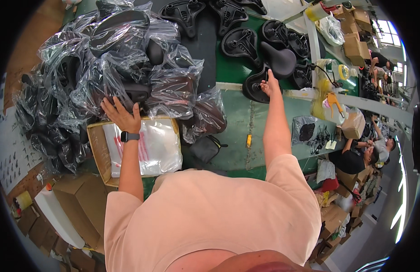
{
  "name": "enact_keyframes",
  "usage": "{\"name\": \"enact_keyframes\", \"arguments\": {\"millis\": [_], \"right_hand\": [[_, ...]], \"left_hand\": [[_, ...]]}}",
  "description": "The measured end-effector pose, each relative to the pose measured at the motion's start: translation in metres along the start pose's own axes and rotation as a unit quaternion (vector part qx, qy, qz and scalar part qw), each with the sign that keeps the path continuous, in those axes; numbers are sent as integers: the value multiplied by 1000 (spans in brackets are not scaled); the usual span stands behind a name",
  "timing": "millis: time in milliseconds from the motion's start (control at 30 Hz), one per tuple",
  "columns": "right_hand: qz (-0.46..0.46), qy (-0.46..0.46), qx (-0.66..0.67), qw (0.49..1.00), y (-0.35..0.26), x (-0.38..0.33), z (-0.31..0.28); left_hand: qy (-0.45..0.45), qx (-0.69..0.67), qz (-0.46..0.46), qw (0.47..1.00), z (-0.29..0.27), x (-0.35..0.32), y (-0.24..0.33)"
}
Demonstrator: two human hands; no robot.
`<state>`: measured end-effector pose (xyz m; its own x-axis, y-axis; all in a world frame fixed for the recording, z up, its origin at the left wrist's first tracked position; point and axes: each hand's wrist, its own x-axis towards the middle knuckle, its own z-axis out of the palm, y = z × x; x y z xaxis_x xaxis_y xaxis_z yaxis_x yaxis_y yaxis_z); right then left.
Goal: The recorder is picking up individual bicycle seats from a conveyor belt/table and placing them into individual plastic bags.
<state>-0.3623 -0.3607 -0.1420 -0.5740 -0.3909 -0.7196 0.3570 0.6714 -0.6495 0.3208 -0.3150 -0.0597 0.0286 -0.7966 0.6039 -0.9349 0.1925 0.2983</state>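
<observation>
My left hand (121,117) lies with fingers spread on a plastic-wrapped bicycle saddle at the near edge of a large heap of wrapped saddles (114,68). Beneath that wrist is an open cardboard box (97,152) with clear plastic bags (160,147) inside. Out to the right, my right hand (271,84) curls its fingers at the edge of a bare black bicycle saddle (251,87), its underside showing. Touching that one is another black saddle (282,61), smooth top up. The fingertips of my right hand are partly hidden.
More upturned black saddles (239,43) lie on the green table (235,118). A metal frame bar (355,102) with a yellow tape dispenser (332,102) runs at the right. A dark pouch (205,148) sits near the table edge. Co-workers (355,156) are at the far right.
</observation>
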Motion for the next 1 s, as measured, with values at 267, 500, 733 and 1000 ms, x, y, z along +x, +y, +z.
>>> {"name": "enact_keyframes", "arguments": {"millis": [267,500,733,1000], "right_hand": [[-16,-127,447,885,190,-256,-83],[141,-254,243,926,385,-405,-129],[-16,-99,-357,929,437,-422,-112],[-203,-63,-362,907,448,-453,-112]], "left_hand": [[-89,-101,-25,991,-77,-97,28],[-440,-164,-125,874,-82,-227,68],[-431,-131,-85,889,-49,-265,23],[-273,-206,-277,898,-76,-297,25]]}}
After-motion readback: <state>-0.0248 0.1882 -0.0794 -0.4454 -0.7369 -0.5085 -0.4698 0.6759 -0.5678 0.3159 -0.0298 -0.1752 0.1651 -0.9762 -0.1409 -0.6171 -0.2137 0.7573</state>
